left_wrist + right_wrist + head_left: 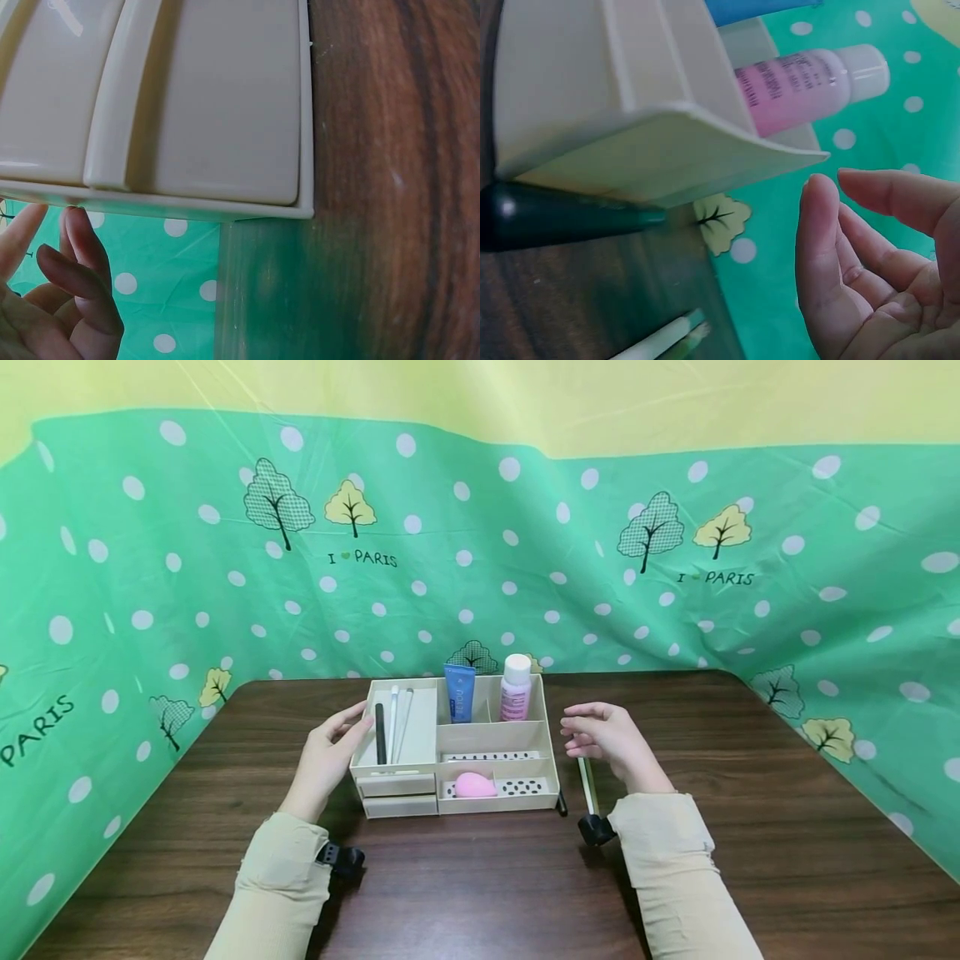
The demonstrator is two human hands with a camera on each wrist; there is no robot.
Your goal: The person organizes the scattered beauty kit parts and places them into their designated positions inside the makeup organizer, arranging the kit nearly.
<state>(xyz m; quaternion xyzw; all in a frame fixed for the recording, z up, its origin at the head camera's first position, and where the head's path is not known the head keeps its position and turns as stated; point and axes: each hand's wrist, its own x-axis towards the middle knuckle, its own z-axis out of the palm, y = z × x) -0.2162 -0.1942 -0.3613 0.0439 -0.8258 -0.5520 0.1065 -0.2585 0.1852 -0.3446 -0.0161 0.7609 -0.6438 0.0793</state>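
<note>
A cream desktop organizer (495, 735) stands on the table, with drawers (225, 105) at its front left. My left hand (328, 758) is at its left side, fingertips against the side wall and thumb by the top rim. To the right of the organizer my right hand (611, 739) hovers with loosely bent fingers, holding nothing; thumb and forefinger are apart in the right wrist view. A blue tube (461, 693) and a pink bottle with a white cap (802, 88) stand in the back compartments. A pink makeup sponge (475, 785) lies in a front one.
One black stick (380, 733) and two pale slim sticks (393, 722) lean in the left compartment. On the table right of the organizer lie a dark tube-like item (570, 217) and pale slim sticks (664, 339). Green dotted cloth (465, 585) hangs behind.
</note>
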